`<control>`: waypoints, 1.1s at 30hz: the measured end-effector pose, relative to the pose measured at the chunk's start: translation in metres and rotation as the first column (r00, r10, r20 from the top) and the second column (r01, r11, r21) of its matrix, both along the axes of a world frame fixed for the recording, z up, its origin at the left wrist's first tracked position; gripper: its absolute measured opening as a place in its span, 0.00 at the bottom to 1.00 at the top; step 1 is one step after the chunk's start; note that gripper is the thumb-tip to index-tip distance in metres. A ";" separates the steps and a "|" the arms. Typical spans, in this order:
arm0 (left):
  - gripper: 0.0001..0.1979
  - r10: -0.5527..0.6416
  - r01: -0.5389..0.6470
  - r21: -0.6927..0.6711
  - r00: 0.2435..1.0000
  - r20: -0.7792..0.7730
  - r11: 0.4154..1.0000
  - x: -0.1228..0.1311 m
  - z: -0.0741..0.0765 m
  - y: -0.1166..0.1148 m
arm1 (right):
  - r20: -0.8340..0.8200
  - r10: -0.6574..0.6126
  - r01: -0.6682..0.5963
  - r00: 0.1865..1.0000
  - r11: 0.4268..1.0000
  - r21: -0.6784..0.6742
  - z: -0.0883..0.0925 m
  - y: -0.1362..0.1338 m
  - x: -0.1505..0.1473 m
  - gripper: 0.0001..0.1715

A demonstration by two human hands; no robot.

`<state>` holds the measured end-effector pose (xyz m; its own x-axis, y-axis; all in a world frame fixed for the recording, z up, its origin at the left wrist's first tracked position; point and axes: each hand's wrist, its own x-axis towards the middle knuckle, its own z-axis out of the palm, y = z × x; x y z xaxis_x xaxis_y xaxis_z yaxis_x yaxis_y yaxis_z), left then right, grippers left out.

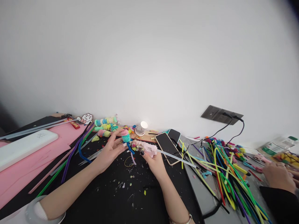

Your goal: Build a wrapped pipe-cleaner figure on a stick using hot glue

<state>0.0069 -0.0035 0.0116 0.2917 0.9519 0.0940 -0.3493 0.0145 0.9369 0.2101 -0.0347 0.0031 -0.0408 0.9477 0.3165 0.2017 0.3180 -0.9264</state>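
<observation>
My left hand (pixel 113 151) grips a coiled pipe-cleaner piece (pixel 125 136), pink on top and teal below, between thumb and fingers. Blue and lilac pipe-cleaner ends (pixel 130 148) hang under it. A pale pink hot glue gun (pixel 148 148) is in my right hand (pixel 153 160), its fingers wrapped around the handle. The gun's nozzle end, crusted with coloured fluff, points left, close under the coil; whether it touches cannot be seen. A long translucent glue stick (pixel 175 157) sticks out of its back to the right.
Phones (pixel 167 147) lie right of the glue gun. Finished coils (pixel 105 121), a paper cup (pixel 141 128) and scissors (pixel 90 157) lie around my hands. A white box (pixel 28 149) rests on pink sheets at left. Pipe cleaners (pixel 224 174) and another person's hand (pixel 277 175) are at right.
</observation>
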 end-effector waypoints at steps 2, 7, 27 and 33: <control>0.34 -0.003 0.003 0.000 1.000 0.000 1.000 0.000 0.000 0.000 | -0.002 -0.013 0.013 1.000 1.000 -0.001 -0.001 0.000 0.000 0.20; 0.34 0.007 -0.007 -0.001 1.000 -0.006 1.000 0.000 0.001 -0.001 | -0.019 -0.027 0.027 0.999 1.000 0.006 -0.002 0.002 0.001 0.19; 0.29 0.012 0.001 0.097 0.990 -0.137 0.995 -0.001 -0.001 0.000 | 0.088 -0.156 0.155 0.984 0.988 0.017 -0.001 0.003 0.003 0.21; 0.31 0.067 -0.064 0.044 0.994 -0.089 0.997 0.002 0.004 -0.001 | 0.409 -0.336 0.365 0.848 0.931 0.007 -0.003 0.003 0.008 0.18</control>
